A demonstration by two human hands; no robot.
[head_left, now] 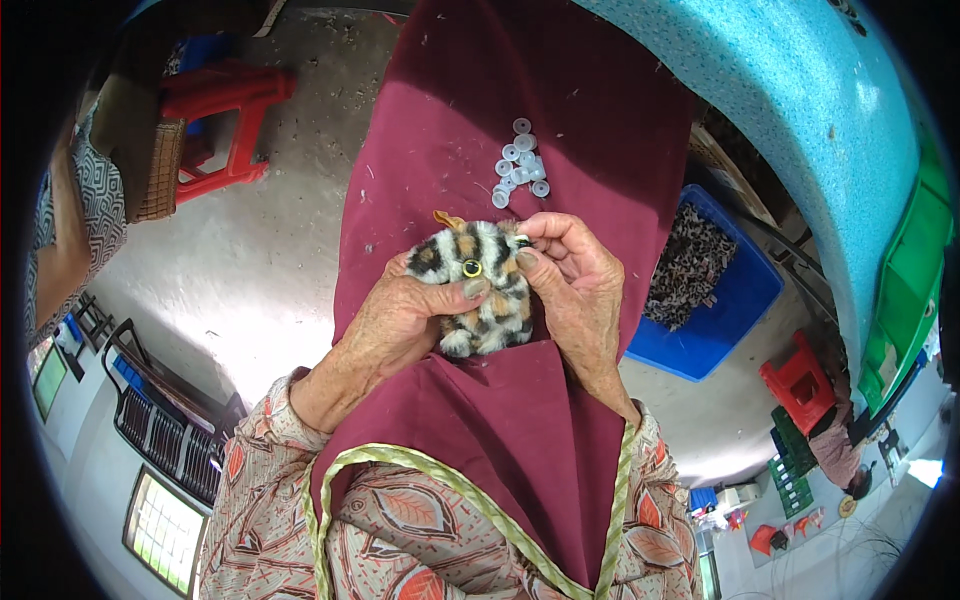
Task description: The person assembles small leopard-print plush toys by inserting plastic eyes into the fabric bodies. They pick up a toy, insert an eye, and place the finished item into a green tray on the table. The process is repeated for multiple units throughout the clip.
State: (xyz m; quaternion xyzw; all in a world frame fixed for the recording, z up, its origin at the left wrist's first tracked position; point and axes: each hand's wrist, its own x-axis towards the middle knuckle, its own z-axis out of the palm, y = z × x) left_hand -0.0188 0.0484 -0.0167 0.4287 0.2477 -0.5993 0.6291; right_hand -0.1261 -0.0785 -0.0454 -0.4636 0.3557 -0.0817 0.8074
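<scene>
Coming up from the lower edge in patterned sleeves, both forearms meet over the lap, the wrists bent inward so the two hands face one another. The left hand (405, 320) cups the fur toy piece (478, 288) from its left side and underneath, its fingers (470, 290) curled shut on the pile with the thumb tip pressed just below a round yellow eye (472, 268). The right hand (575, 290) closes on the piece from the right, fingers folded over its upper edge and the thumb lying against the striped fur close beside that eye. The piece, tan, black and white, sits upright between the two palms, touching both, with a small orange tab (447, 219) sticking out at its top left.

It is held just above a dark red cloth (560, 120) spread over the lap, which runs away from the body as a long strip. A cluster of pale round washers (520, 165) lies on that cloth near and beyond the fingertips, apart from the toy. The cloth's edges drop to a grey concrete floor (270, 260) on the left. A blue tub (735, 310) of spotted fabric stands close on the right, a turquoise speckled surface (800, 100) rises behind it, and a red plastic stool (225, 125) stands well off to the left.
</scene>
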